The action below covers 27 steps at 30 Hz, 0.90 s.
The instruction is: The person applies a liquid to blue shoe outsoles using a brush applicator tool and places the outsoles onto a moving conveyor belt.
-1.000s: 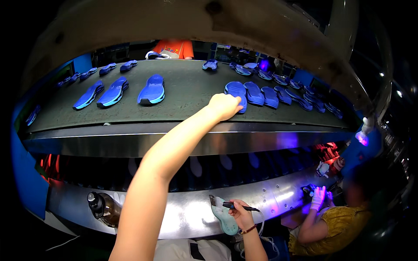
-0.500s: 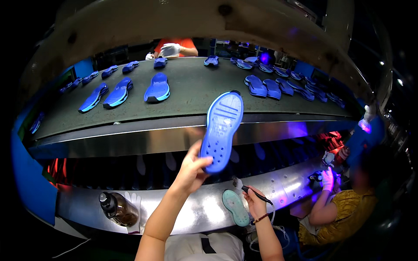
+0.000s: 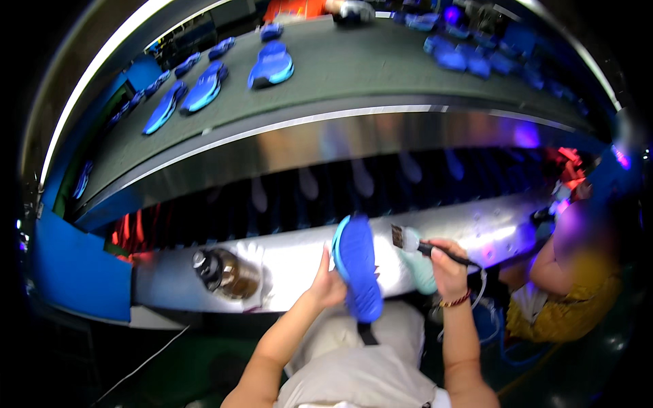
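Observation:
Upright over the metal ledge (image 3: 163, 289), a blue shoe sole (image 3: 359, 268) with a light blue edge is gripped along its left side by my left hand (image 3: 328, 284). Some of that hand's fingers are hidden behind the sole. My right hand (image 3: 449, 270) is closed round the black handle of a brush (image 3: 411, 241), whose bristles point left, toward the sole but apart from it. A thin white cord hangs from the handle's end. Partly covered by the brush and right hand, a pale green sole (image 3: 422, 275) lies on the ledge.
Behind the ledge, a dark lower channel (image 3: 286, 211) carries more soles. Above it, a dark green belt (image 3: 354, 71) bears several blue soles. A dark-capped bottle (image 3: 231, 275) stands at left. A co-worker in yellow (image 3: 571, 309) sits close at right; another person in orange (image 3: 296, 8) is across the belt.
My left hand has brought the sole down and nearer to me and turned it. My right hand has raised the brush beside it. The view has tilted downward.

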{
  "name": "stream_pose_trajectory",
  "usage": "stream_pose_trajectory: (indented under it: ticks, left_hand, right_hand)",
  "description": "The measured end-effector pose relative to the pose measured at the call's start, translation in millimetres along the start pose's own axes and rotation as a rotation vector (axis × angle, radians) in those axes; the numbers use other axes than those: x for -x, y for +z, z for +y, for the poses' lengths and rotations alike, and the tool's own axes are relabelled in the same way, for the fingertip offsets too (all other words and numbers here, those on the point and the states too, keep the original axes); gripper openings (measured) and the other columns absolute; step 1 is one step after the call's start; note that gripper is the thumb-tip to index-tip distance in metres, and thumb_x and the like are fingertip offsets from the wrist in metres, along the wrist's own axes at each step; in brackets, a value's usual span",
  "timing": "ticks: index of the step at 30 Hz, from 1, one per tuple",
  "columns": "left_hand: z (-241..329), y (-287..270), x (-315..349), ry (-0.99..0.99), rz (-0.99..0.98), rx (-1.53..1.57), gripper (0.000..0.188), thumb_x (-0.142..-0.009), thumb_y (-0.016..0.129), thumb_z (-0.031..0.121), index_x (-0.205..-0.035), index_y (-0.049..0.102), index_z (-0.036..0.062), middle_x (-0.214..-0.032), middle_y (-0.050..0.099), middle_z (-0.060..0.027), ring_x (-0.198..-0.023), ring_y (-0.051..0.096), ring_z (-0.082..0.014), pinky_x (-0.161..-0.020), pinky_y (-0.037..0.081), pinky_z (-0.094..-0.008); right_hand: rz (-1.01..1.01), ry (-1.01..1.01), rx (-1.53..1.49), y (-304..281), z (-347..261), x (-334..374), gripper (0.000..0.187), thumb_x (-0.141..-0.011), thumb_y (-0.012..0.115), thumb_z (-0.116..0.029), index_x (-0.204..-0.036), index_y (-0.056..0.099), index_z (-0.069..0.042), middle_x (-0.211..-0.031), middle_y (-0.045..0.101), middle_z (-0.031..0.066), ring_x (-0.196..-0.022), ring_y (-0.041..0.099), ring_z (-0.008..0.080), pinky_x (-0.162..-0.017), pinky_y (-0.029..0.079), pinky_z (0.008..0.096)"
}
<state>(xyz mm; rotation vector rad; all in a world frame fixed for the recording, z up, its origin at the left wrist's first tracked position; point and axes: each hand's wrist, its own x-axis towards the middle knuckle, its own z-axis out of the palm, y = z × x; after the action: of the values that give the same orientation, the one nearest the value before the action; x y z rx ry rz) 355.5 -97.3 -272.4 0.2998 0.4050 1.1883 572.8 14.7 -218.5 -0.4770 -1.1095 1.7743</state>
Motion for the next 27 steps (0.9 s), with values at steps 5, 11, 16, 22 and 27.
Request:
stream_pose_trajectory:
  ticks: [5, 11, 16, 22, 27]
  left_hand:
    - [-11, 15, -16, 0.099, -0.049, 0.185, 0.096, -0.070, 0.014, 0.080, -0.129, 0.035, 0.0067, -0.115, 0.048, -0.0248, -0.103, 0.050, -0.0367, -0.091, 0.037, -0.0482]
    - [-22, 25, -14, 0.144, 0.001, 0.179, 0.090, -0.075, 0.010, 0.075, -0.123, 0.041, 0.0053, -0.108, 0.053, -0.0218, -0.098, 0.054, -0.0339, -0.087, 0.041, -0.0457]
    - [-34, 23, -34, 0.303, 0.365, 0.080, 0.078, -0.081, 0.011, 0.068, -0.127, 0.037, 0.0100, -0.124, 0.044, -0.0106, -0.115, 0.042, -0.0255, -0.098, 0.031, -0.0406]
    - [-11, 5, -22, 0.370, 0.403, -0.057, 0.081, -0.079, 0.015, 0.071, -0.114, 0.047, 0.0051, -0.101, 0.056, -0.0159, -0.095, 0.055, -0.0259, -0.085, 0.044, -0.0387]
    - [-2, 14, -10, 0.233, 0.242, 0.039, 0.089, -0.075, 0.011, 0.074, -0.115, 0.046, 0.0025, -0.093, 0.058, -0.0185, -0.086, 0.058, -0.0299, -0.078, 0.047, -0.0427]
  right_hand:
    - [-0.043, 0.195, 0.124, 17, 31, -6, 0.018, -0.076, 0.061, -0.002, -0.092, 0.062, 0.004, -0.089, 0.063, 0.0104, -0.081, 0.058, 0.0132, -0.076, 0.045, 0.0241]
    - [0.020, 0.195, 0.240, 28, 34, -23, 0.019, -0.075, 0.064, -0.006, -0.091, 0.063, 0.003, -0.082, 0.063, 0.0071, -0.075, 0.056, 0.0107, -0.069, 0.045, 0.0236]
    - [-0.164, -0.103, 0.750, 53, 45, -24, 0.020, -0.073, 0.065, -0.010, -0.090, 0.064, -0.001, -0.078, 0.063, 0.0093, -0.073, 0.059, 0.0171, -0.067, 0.047, 0.0265]
    - [-0.539, -0.302, 1.051, 55, 20, 13, 0.015, -0.070, 0.061, -0.012, -0.082, 0.064, -0.004, -0.077, 0.064, 0.0126, -0.074, 0.061, 0.0274, -0.068, 0.048, 0.0336]
    - [-0.631, 0.262, 0.853, 41, -10, 15, 0.015, -0.071, 0.067, -0.008, -0.084, 0.066, -0.002, -0.079, 0.065, 0.0068, -0.069, 0.059, 0.0113, -0.063, 0.046, 0.0237]
